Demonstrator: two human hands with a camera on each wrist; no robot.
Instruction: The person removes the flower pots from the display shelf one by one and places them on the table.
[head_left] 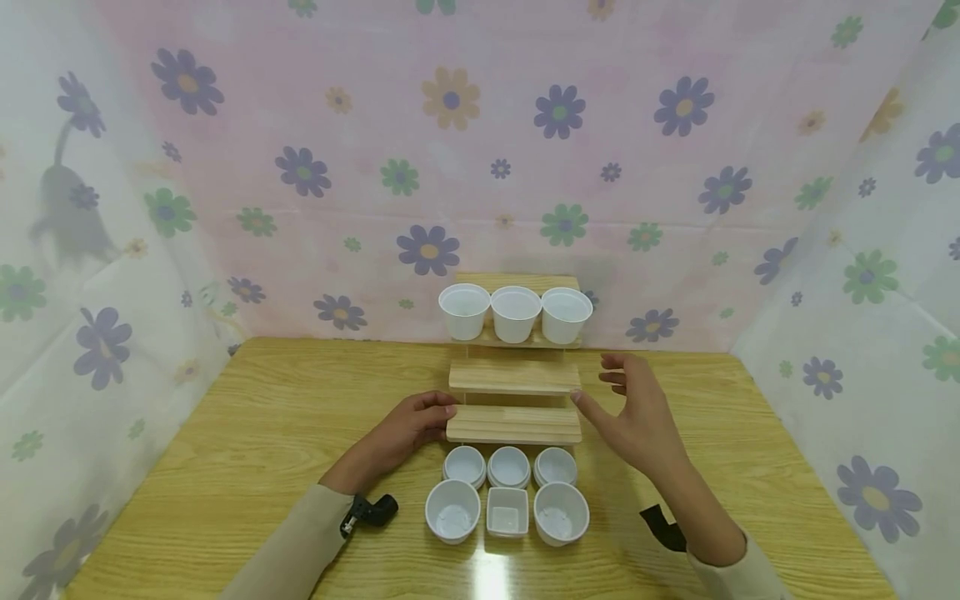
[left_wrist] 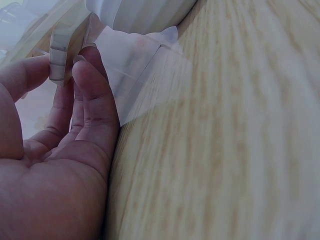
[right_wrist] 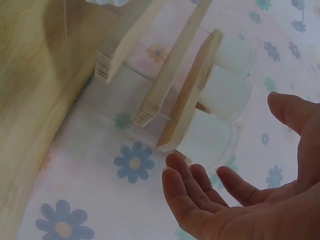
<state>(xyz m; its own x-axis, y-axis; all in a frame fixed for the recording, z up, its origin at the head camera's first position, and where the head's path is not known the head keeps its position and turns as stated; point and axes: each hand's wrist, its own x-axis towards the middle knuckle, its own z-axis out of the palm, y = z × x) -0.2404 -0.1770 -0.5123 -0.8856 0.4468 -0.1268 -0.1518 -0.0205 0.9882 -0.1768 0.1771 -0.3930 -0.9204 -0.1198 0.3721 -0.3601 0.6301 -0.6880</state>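
Note:
A tiered stand of pale wooden boards on clear supports stands mid-table. My left hand (head_left: 411,427) holds the left end of its lowest board (head_left: 513,427); in the left wrist view, thumb and fingers lie on either side of the board end (left_wrist: 59,57). My right hand (head_left: 639,421) hovers right of the stand, fingers spread and loosely bent, holding nothing. The right wrist view shows that hand (right_wrist: 240,205) apart from the boards and cups. On the upper tier three white cups (head_left: 515,317) sit side by side. The middle board (head_left: 513,377) carries nothing.
In front of the stand are three small round white tubs (head_left: 509,467). Nearer still, a square white container (head_left: 507,512) sits between two larger white cups (head_left: 453,510). Flowered cloth (head_left: 330,250) hangs behind and at both sides of the wooden table (head_left: 247,467).

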